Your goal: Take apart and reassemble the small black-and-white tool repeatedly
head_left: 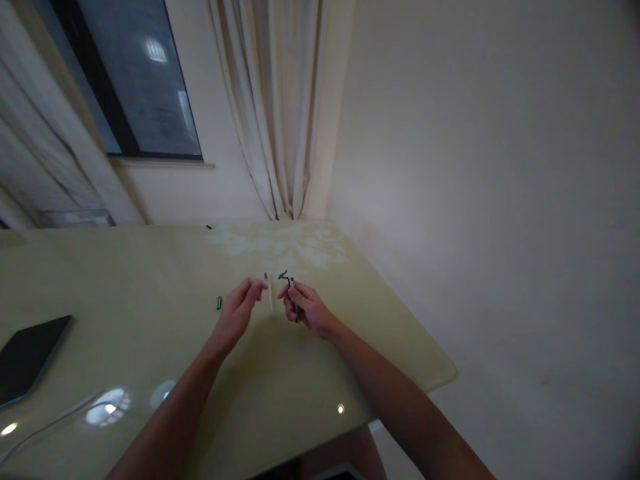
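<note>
white and slim, a forward-pointing stick is being flanked by the left hand, nearer, grip unclear, and the right hand, pinching a dark slender rod.

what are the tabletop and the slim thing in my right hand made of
Tabletop: glossy, probably glass or lacquer, since bright reflections show. Slim thing in your right hand: mostly dark, perhaps plastic or metal; too small to judge finish.
</note>
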`<action>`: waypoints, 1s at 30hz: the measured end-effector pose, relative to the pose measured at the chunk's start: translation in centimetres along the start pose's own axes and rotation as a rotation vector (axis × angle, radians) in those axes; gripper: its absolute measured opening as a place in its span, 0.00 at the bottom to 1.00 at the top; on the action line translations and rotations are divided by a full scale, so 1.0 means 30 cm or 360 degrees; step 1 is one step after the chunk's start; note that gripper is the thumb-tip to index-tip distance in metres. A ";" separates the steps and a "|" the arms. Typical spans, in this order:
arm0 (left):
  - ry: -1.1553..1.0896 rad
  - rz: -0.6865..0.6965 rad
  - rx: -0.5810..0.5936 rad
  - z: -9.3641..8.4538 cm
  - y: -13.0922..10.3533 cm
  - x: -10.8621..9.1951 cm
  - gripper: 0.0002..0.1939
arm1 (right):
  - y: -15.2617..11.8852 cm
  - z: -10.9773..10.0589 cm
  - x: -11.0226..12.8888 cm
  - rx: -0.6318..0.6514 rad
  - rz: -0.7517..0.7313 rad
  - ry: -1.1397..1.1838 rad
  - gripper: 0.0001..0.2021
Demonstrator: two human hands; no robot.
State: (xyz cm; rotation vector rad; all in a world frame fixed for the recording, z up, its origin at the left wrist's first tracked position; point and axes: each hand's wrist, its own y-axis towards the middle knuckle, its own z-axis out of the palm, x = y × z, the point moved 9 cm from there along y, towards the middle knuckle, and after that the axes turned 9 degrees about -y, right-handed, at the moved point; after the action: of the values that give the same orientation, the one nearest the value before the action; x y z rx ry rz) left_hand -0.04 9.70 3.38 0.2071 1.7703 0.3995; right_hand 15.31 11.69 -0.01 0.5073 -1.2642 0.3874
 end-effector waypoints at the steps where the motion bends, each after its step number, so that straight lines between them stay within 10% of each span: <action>1: -0.0137 -0.0038 0.0048 0.007 0.000 -0.005 0.24 | -0.004 0.012 0.000 0.0075 0.0020 0.0009 0.23; 14: -0.0638 -0.0285 0.0344 0.099 -0.034 0.003 0.27 | -0.019 0.010 -0.012 0.0164 0.0119 -0.0230 0.25; 25: -0.0707 -0.0180 -0.0116 0.028 -0.028 0.023 0.28 | 0.005 -0.015 -0.018 0.0049 0.0136 -0.0148 0.28; 30: -0.0312 -0.0194 -0.0034 0.038 -0.028 0.042 0.30 | 0.035 -0.123 0.022 -0.0217 0.0022 0.0109 0.31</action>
State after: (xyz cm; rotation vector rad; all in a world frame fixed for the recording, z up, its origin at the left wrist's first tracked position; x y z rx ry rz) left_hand 0.83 9.55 1.69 0.1180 1.5761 0.2999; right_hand 17.86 14.63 -0.02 0.3667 -1.2191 0.3246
